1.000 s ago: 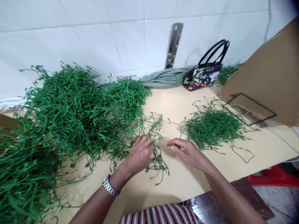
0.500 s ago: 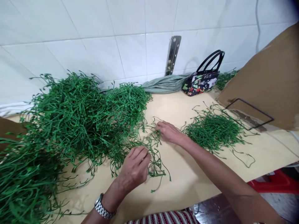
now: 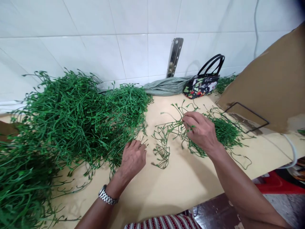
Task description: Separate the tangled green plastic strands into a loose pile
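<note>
The right hand point(image 3: 202, 132) pinches a loose green sprig point(image 3: 166, 136), lifted just clear of the worktop point(image 3: 181, 184) so it hangs untangled. The left hand point(image 3: 132, 159), its grip released, rests fingertips at the big heap point(image 3: 71, 121), steadying it.

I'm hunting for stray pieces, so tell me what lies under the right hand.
Under the right hand lies the smaller heap of green plastic stems, and its fingers pinch a loose branched green sprig trailing over the beige tabletop. Whatever sits directly beneath the palm is covered.
</note>
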The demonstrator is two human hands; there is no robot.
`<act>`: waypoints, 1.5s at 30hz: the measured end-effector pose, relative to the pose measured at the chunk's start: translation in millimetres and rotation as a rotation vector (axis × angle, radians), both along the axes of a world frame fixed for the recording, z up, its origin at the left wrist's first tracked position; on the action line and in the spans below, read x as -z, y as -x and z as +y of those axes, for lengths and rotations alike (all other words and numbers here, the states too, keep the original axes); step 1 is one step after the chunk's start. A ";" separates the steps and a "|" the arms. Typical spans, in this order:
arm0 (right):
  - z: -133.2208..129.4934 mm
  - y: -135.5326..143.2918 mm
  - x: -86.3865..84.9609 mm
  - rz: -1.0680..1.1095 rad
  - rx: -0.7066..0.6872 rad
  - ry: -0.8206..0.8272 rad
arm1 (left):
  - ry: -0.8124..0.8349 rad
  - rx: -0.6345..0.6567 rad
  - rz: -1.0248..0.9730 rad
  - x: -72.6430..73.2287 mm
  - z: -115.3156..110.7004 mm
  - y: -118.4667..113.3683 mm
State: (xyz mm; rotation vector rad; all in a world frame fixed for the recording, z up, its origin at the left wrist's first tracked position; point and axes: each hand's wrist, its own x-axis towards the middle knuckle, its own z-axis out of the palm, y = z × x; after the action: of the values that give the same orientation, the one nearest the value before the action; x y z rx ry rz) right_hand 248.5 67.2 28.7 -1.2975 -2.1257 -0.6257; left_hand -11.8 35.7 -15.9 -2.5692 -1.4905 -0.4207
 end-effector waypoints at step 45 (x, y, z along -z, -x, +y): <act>-47.4 -49.3 -15.0 0.376 0.080 -0.160 | 0.390 -0.125 -1.239 17.1 -18.6 8.1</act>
State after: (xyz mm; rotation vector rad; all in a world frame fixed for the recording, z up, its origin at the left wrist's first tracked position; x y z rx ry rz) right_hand 297.8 19.8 43.7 -1.3003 -1.6935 -0.5246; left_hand -19.9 17.1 -33.0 -2.4594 -2.1525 -2.1521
